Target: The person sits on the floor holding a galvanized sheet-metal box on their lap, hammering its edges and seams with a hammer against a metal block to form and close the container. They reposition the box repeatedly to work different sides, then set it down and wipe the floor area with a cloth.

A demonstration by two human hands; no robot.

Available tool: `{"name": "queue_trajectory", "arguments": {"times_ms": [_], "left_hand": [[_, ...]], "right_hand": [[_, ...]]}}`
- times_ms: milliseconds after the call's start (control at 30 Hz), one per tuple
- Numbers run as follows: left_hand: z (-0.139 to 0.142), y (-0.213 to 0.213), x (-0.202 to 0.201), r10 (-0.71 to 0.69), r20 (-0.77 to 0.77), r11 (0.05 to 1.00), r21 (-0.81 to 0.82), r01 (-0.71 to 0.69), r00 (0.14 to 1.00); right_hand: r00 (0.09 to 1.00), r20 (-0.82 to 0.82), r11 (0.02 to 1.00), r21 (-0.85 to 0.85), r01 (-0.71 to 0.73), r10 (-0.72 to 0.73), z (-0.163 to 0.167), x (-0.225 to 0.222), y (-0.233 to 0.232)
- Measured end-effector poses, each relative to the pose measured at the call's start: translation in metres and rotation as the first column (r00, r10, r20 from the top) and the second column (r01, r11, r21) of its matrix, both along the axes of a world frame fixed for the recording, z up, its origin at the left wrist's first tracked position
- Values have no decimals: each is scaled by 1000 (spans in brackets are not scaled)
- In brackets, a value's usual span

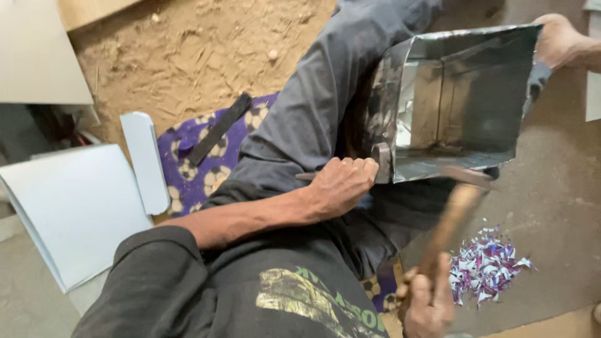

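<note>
I sit on the floor with an open box of shiny sheet metal (466, 94) resting on my leg. My left hand (341, 184) is closed around a metal rod (380, 161) whose thick end presses against the box's lower left edge. Low at the right, my right hand (429, 303) grips the wooden handle of a hammer (452, 222). The hammer's head is blurred, just under the box's bottom edge. A bare foot (557, 40) rests on the box's far right corner.
A purple cloth with a football pattern (194, 169) lies under my leg, with a black flat bar (219, 128) on it. Pale grey sheets (75, 206) lie at the left. A pile of coloured metal clippings (485, 263) sits on the floor at the right.
</note>
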State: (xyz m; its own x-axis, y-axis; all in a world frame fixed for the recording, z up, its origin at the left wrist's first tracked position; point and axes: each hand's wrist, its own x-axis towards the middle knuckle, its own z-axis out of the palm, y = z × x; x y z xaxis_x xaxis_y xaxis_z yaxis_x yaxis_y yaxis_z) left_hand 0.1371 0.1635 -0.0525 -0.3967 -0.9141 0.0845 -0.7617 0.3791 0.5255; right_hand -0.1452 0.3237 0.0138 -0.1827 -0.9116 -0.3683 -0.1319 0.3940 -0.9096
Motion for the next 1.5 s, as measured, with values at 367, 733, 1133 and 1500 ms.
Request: {"name": "queue_trajectory", "arguments": {"times_ms": [367, 733, 1133, 1500], "left_hand": [[9, 1, 2, 57, -29, 996, 69, -55, 998], [23, -6, 2, 78, -59, 996, 52, -75, 995], [36, -28, 16, 63, -79, 998, 12, -62, 995], [27, -42, 17, 104, -66, 995, -4, -105, 992]], "right_hand": [[931, -357, 960, 280, 25, 80, 17, -2, -16], [973, -200, 948, 314, -46, 114, 37, 21, -41], [996, -91, 949, 314, 23, 6, 51, 40, -60], [996, 12, 988, 126, 89, -91, 54, 51, -75]]}}
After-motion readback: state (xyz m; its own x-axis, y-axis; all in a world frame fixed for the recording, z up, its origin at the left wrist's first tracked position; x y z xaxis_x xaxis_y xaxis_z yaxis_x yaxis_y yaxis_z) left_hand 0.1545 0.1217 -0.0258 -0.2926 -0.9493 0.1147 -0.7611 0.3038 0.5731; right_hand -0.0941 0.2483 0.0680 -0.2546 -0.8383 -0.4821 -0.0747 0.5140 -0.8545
